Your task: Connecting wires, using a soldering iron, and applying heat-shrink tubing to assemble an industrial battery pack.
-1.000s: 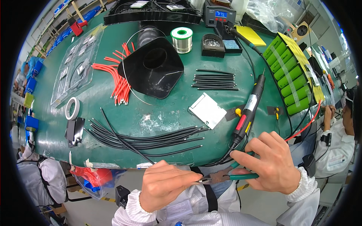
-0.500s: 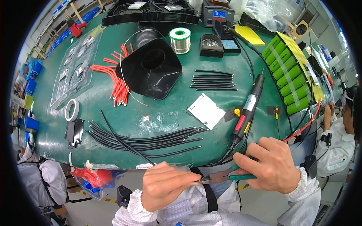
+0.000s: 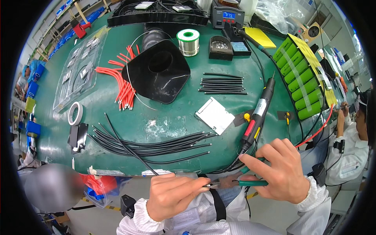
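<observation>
My left hand (image 3: pixel 174 196) is closed on a black wire (image 3: pixel 131 148), pinching it close to its end. The rest of that wire runs up over the table edge and across a bundle of black wires (image 3: pixel 156 145). Green-handled pliers (image 3: pixel 252 183) are in my right hand (image 3: pixel 280 172), with the handles spread apart. Their jaws lie at my left fingertips, against the wire end. Whether the jaws bite on the wire is too small to tell. Both hands are in front of the table's near edge.
A soldering tool (image 3: pixel 256 113) and white plate (image 3: pixel 215 116) lie nearby. Beyond are short black wires (image 3: pixel 222 84), red wires (image 3: pixel 124 92), a black funnel-shaped hood (image 3: pixel 156 72), a solder spool (image 3: pixel 188 43) and green battery cells (image 3: pixel 299 80). A co-worker (image 3: pixel 348 156) sits at the right.
The fingers of my right hand have opened out a little, and the pliers' handles have spread wider. My left hand stays on the wire. A blurred grey shape has appeared at the lower left.
</observation>
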